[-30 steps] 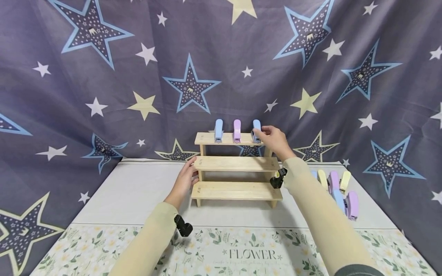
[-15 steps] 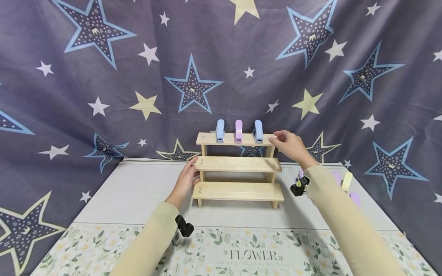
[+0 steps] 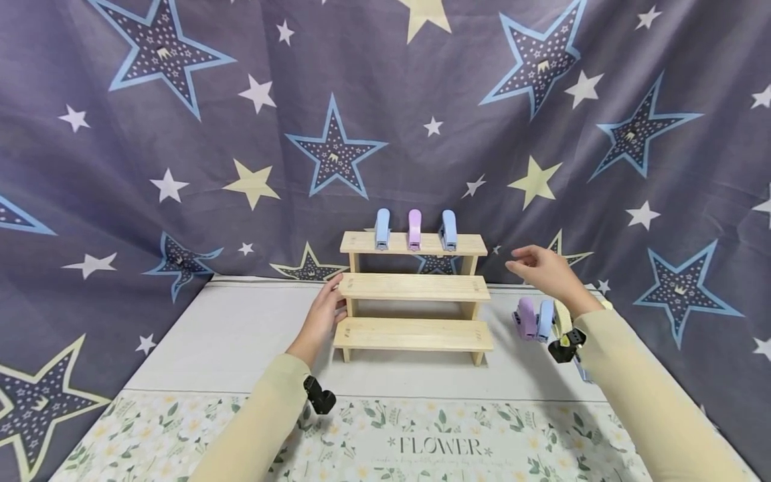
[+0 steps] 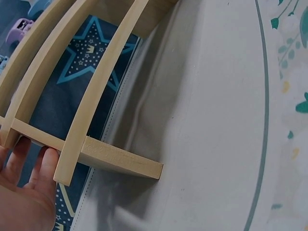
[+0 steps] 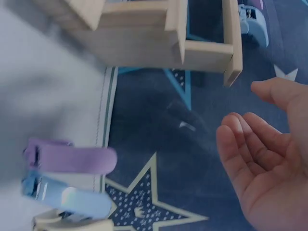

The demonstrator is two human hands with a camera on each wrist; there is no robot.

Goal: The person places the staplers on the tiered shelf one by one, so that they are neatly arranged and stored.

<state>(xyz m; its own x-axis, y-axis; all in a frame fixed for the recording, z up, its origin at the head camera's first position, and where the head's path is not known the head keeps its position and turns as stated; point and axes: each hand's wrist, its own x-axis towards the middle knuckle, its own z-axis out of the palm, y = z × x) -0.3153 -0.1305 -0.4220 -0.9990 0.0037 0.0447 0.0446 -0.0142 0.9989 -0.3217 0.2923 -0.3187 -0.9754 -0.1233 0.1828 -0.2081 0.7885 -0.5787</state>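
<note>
A three-tier wooden shelf stands at the back of the table. Its top tier bears a blue stapler, a purple stapler and another blue stapler, spaced apart and upright. My left hand holds the shelf's left end at the middle tier; in the left wrist view its fingers bend against the side board. Right of the shelf, in the air, is my right hand, with nothing in it. Its fingers are loosely bent, thumb apart, in the right wrist view.
On the table's right, below my right hand, a purple stapler, a blue stapler and a yellow stapler stand close together. More staplers are partly hidden by the right forearm. A star-patterned curtain hangs behind.
My right hand has let go of the rightmost blue stapler on the top tier and moved right, over the loose staplers. The left hand stays at the shelf's left end.
</note>
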